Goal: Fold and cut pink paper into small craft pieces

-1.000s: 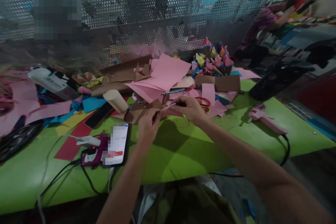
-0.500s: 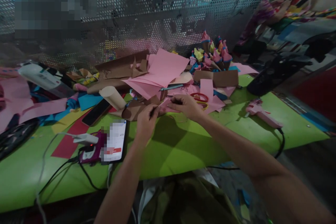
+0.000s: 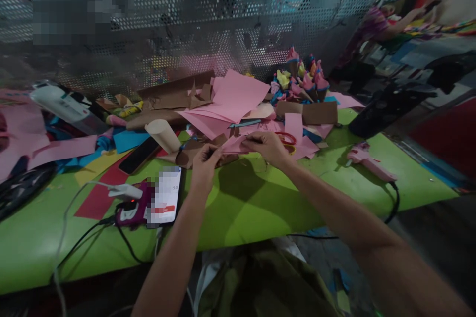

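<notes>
Between my hands is a small piece of pink paper (image 3: 235, 145), held above the front of the paper pile. My left hand (image 3: 204, 161) pinches its left end, thumb and fingers closed on it. At the right end my right hand (image 3: 267, 146) grips the same piece, with its fingertips pressed together. Just beyond lie larger pink sheets (image 3: 238, 96) and brown paper scraps (image 3: 193, 151). Scissors with red and yellow handles (image 3: 285, 138) rest on the paper right behind my right hand.
A pink glue gun (image 3: 372, 162) with a black cord lies right on the green table (image 3: 253, 218). Left are a lit phone (image 3: 165, 197), a purple power strip (image 3: 136, 208) with cables and a cardboard tube (image 3: 162, 135). Small paper cones (image 3: 308, 81) stand behind; another person (image 3: 375, 27) sits far right.
The pink piece has widened between my hands and more of its surface shows. My hands have drawn slightly apart, the left one shifting a little left. The view has moved slightly.
</notes>
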A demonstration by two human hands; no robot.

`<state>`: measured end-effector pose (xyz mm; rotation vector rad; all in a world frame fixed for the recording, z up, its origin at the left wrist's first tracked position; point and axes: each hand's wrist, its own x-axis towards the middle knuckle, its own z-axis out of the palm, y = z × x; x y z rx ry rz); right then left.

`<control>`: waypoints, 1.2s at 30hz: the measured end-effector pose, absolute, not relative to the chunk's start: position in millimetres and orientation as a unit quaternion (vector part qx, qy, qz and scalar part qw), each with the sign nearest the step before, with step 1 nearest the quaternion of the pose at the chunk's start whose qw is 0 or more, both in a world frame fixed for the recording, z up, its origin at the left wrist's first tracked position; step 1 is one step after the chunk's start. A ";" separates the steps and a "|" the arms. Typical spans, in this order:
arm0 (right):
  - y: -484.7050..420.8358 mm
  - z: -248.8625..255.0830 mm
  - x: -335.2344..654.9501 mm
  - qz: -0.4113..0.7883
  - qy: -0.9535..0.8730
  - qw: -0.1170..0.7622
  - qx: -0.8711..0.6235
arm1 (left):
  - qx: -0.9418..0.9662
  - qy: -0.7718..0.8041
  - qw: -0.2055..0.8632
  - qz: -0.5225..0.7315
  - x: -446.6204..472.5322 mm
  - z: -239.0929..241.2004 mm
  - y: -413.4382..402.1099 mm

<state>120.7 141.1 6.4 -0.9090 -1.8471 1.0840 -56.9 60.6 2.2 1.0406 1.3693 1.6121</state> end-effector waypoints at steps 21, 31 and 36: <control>115.5 -7.7 112.4 0.091 -0.957 0.096 -0.259 | 0.276 0.515 0.302 0.753 -70.5 -0.5 69.2; 61.6 -22.1 179.1 0.106 -0.943 0.051 -0.310 | 0.305 0.486 0.411 0.709 -67.2 -4.9 71.6; 61.5 -15.3 170.8 0.097 -0.936 0.066 -0.333 | 0.442 0.478 0.459 0.604 -44.6 -21.7 68.8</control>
